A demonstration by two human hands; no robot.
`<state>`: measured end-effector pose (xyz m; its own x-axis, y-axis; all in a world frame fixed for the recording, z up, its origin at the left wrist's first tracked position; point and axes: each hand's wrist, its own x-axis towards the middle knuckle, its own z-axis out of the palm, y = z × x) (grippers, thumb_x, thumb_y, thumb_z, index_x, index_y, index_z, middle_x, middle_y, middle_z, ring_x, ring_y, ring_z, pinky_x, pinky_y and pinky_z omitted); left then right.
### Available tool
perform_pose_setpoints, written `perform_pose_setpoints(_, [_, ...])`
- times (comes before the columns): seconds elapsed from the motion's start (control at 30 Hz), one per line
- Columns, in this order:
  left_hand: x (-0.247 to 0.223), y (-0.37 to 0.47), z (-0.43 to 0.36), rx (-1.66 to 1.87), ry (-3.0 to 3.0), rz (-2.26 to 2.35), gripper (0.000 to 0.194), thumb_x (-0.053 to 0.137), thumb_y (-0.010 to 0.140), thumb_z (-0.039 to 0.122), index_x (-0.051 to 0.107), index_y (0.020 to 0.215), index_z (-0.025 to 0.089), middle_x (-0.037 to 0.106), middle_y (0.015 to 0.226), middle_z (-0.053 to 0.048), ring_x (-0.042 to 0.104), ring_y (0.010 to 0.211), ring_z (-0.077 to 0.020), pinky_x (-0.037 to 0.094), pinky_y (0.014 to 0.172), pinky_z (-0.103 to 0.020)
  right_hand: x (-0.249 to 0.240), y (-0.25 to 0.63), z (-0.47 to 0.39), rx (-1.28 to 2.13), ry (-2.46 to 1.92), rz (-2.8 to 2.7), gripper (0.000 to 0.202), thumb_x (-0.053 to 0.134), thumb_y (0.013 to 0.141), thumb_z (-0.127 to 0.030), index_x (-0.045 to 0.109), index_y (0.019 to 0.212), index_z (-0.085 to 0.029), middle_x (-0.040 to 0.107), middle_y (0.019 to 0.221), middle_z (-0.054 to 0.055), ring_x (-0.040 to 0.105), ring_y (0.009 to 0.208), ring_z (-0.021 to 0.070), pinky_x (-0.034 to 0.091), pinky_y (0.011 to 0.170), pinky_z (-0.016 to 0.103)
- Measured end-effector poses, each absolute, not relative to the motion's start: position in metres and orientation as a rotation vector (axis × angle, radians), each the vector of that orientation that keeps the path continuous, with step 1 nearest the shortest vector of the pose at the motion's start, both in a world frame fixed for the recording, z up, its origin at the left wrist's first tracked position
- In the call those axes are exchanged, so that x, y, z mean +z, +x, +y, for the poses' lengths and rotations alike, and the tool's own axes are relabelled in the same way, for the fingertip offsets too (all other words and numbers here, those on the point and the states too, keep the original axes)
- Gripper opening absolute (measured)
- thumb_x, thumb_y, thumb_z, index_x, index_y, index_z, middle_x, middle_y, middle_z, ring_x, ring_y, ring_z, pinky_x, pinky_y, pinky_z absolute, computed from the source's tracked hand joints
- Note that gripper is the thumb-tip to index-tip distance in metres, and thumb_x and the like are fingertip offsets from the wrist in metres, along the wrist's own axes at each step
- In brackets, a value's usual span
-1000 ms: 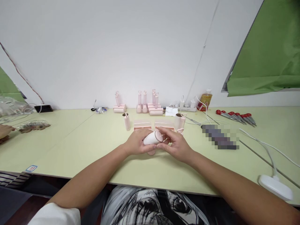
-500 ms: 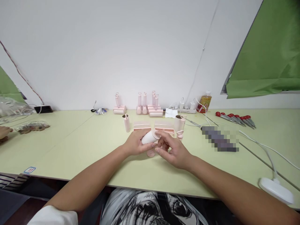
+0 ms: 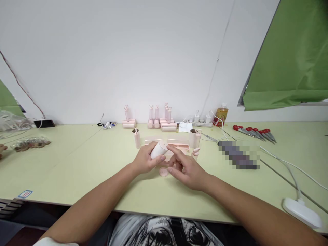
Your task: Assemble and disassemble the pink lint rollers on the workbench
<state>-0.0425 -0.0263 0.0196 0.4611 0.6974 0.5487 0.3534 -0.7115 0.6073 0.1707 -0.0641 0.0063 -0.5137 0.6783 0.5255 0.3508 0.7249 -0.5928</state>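
Note:
My left hand (image 3: 144, 159) is wrapped around a white lint roller roll (image 3: 158, 150), tilted with its pale pink end up and to the right. My right hand (image 3: 189, 168) holds nothing; its index fingertip is at the edge of the pink end, while the thumb and other fingers are apart and partly curled. Beneath the hands a round pink cap (image 3: 163, 172) lies on the table. Just behind them are pink lint roller cases (image 3: 178, 147), partly hidden. A pink handle (image 3: 137, 139) stands to the left, and another pink handle (image 3: 197, 139) to the right.
Several pink lint rollers (image 3: 169, 126) stand along the wall. A power strip (image 3: 202, 124), a drink bottle (image 3: 221, 114) and red-topped tools (image 3: 254, 132) are at the back right. A white device (image 3: 301, 212) with a cable lies front right. Another person's hand (image 3: 2, 149) shows at far left.
The roll has tilted more upright in my left hand. My right index finger has straightened and now reaches the edge of its end. The camera view has shifted slightly.

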Motion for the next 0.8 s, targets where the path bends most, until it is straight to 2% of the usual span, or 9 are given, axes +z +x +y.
perform_pose_setpoints(0.07, [0.0185,-0.0432,-0.0253,1.119,2.29,0.893,0.044,0.057,0.083,0.048,0.057,0.114,0.018,0.066,0.093,-0.006,0.062,0.081,-0.0206,0.047,0.069,-0.03,0.0065,0.1703,-0.0635,0.574,-0.787,-2.176,0.067,0.056,0.089,-0.024,0.022,0.146,-0.03,0.058,0.084,-0.002,0.049,0.057,0.0083,0.04,0.054,0.022])
perform_pose_setpoints(0.23, [0.0201,-0.0424,-0.0274,1.14,2.281,0.868,0.041,0.055,0.085,0.048,0.057,0.111,0.017,0.065,0.091,-0.006,0.06,0.078,-0.0195,0.046,0.068,-0.029,0.0042,0.1696,-0.0632,0.639,-0.738,-2.025,0.082,0.055,0.089,-0.024,0.002,0.15,-0.031,0.057,0.09,0.0,0.049,0.059,0.0084,0.042,0.056,0.023])
perform_pose_setpoints(0.43, [0.0214,-0.0425,-0.0298,1.099,2.376,0.784,0.048,0.054,0.085,0.047,0.049,0.123,0.019,0.064,0.106,-0.008,0.061,0.087,-0.0214,0.047,0.074,-0.032,0.0067,0.1701,-0.0625,0.757,-0.798,-2.138,0.068,0.057,0.089,-0.027,0.022,0.147,-0.026,0.056,0.079,-0.002,0.049,0.059,0.0092,0.039,0.054,0.022])
perform_pose_setpoints(0.6, [0.02,-0.0446,-0.0268,1.015,2.514,0.867,0.062,0.061,0.08,0.048,0.039,0.132,0.022,0.063,0.112,-0.008,0.063,0.085,-0.0208,0.048,0.073,-0.032,0.0058,0.1691,-0.0615,0.82,-0.812,-2.066,0.08,0.057,0.089,-0.026,0.007,0.151,-0.025,0.057,0.081,-0.002,0.051,0.064,0.0106,0.04,0.056,0.023])
perform_pose_setpoints(0.67, [0.0194,-0.0449,-0.0265,1.01,2.56,0.868,0.062,0.061,0.08,0.048,0.039,0.132,0.023,0.062,0.114,-0.009,0.063,0.088,-0.0215,0.048,0.075,-0.032,0.0061,0.1689,-0.0621,0.826,-0.821,-2.107,0.079,0.057,0.089,-0.027,0.01,0.152,-0.025,0.058,0.08,-0.002,0.05,0.063,0.0105,0.039,0.056,0.023])
perform_pose_setpoints(0.8, [0.0165,-0.0466,-0.024,1.039,2.538,0.864,0.066,0.055,0.085,0.045,0.028,0.141,0.021,0.064,0.092,-0.004,0.059,0.071,-0.0167,0.044,0.064,-0.028,0.0076,0.1696,-0.0626,0.802,-0.852,-2.139,0.078,0.058,0.089,-0.028,0.011,0.152,-0.025,0.059,0.08,-0.002,0.049,0.06,0.0096,0.038,0.056,0.023])
